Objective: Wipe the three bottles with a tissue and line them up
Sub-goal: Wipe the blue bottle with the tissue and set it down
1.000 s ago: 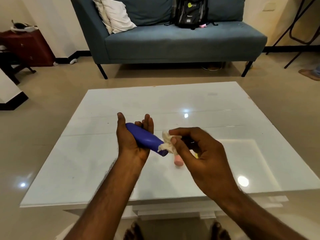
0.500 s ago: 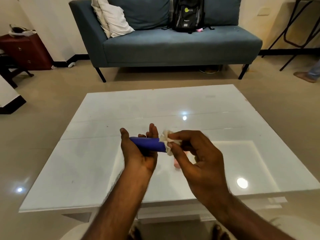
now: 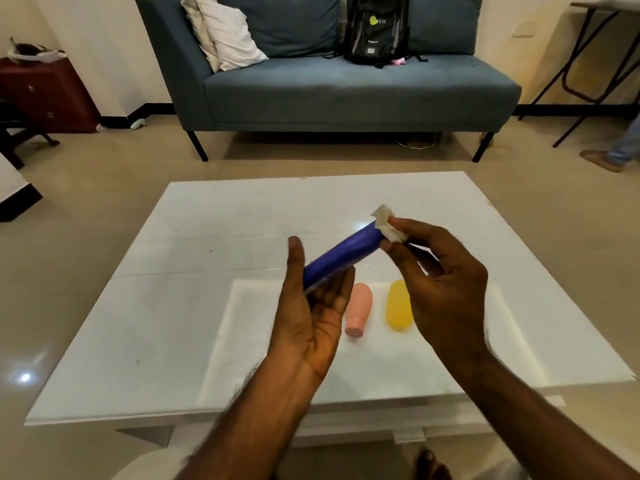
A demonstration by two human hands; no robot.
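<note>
My left hand [image 3: 313,306] grips the lower end of a blue bottle [image 3: 343,256], which points up and to the right above the white table [image 3: 145,341]. At the bottle's upper end my right hand [image 3: 440,285] pinches a crumpled white tissue [image 3: 386,225] against it. Below the hands, a pink bottle [image 3: 358,315] lies on its side on the table with its cap toward me. A yellow bottle [image 3: 398,310] lies beside it on the right, partly hidden by my right hand.
A blue-grey sofa [image 3: 346,88] with a white pillow [image 3: 221,32] and a black backpack [image 3: 375,29] stands beyond the table. A dark red cabinet [image 3: 45,95] is at far left, a folding table's legs [image 3: 581,64] and a person's foot [image 3: 602,159] at far right.
The blue bottle has tilted from pointing down-right to up-right, and the tissue has stayed at its right end. The pink and yellow bottles have come into view below my hands.
</note>
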